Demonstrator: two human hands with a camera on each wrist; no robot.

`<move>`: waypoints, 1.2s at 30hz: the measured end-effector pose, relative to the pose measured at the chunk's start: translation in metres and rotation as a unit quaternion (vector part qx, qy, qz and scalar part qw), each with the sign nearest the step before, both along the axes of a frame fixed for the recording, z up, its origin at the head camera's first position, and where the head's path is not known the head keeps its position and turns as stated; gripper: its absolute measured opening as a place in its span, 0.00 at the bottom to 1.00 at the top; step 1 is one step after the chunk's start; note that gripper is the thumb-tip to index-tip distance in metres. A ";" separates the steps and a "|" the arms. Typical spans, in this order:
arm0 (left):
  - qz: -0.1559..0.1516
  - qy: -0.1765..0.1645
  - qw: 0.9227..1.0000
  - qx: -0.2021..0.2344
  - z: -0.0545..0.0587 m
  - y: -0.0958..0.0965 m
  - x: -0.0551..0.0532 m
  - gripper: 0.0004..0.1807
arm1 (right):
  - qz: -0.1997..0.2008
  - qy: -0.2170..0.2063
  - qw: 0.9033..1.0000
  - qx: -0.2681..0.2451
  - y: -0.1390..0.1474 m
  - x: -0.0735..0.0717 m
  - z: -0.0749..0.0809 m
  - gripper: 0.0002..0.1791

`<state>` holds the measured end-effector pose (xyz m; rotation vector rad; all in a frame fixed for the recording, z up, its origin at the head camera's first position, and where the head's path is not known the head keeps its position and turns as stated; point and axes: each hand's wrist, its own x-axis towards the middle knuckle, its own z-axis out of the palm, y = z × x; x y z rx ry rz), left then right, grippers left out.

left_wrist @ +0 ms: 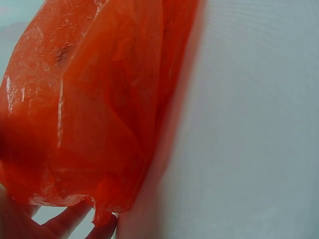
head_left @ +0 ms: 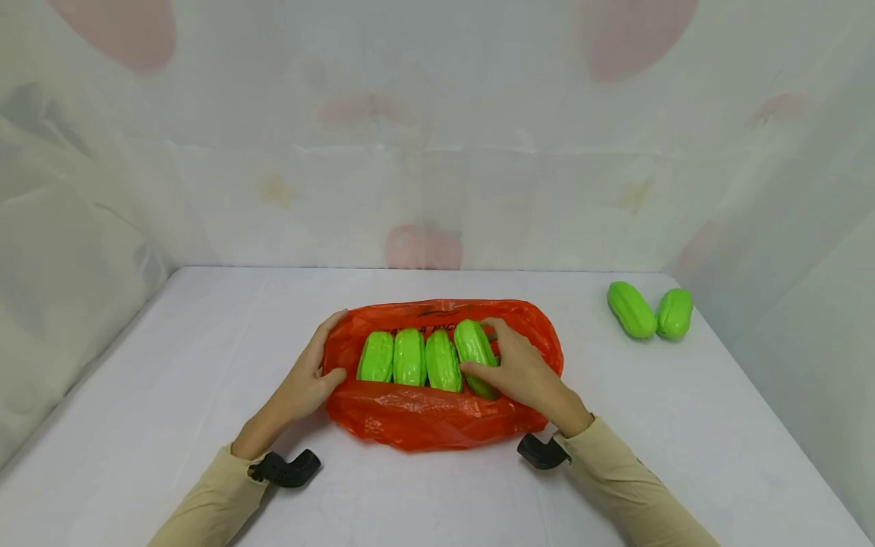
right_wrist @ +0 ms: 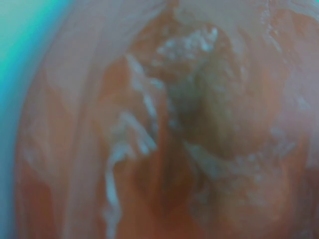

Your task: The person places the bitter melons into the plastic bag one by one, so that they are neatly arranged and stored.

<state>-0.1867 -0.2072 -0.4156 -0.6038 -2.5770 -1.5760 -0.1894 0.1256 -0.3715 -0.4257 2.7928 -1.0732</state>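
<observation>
Holding a glossy, bright green, ribbed, oblong gourd (head_left: 472,342), your right hand (head_left: 519,371) has its thumb at the gourd's left side and its fingertips at the right, parted only by the width of the piece. This gourd is the rightmost of four in the mouth of a crinkled, red-orange plastic bag (head_left: 431,422). Note the key relation: its long axis slants from far left to near right, its near end meeting the bag's near rim, whereas the three similar green gourds (head_left: 409,357) to its left rank side by side, pointing almost straight away from you. Your right hand is the nearer to it; your left hand (head_left: 311,380) is at the bag's opposite end, thumb and fingers well parted but curled round the left edge of the plastic. How firmly they press cannot be told, and the right wrist view is too blurred to confirm the other contact. Two further green gourds (head_left: 632,310) lie on the white tabletop (head_left: 690,425), well apart from the bag, at far right.
</observation>
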 end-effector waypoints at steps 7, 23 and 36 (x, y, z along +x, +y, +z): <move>0.002 0.001 1.000 -0.002 -0.002 0.000 -0.001 0.46 | -0.001 -0.001 1.000 0.006 0.000 0.000 -0.002 0.36; 0.005 -0.001 1.000 -0.002 -0.002 0.000 0.000 0.46 | 0.014 0.004 1.000 0.024 0.001 0.000 -0.003 0.34; 0.006 -0.002 1.000 -0.009 -0.001 0.000 0.000 0.46 | 0.025 0.011 1.000 0.015 0.005 -0.001 0.005 0.31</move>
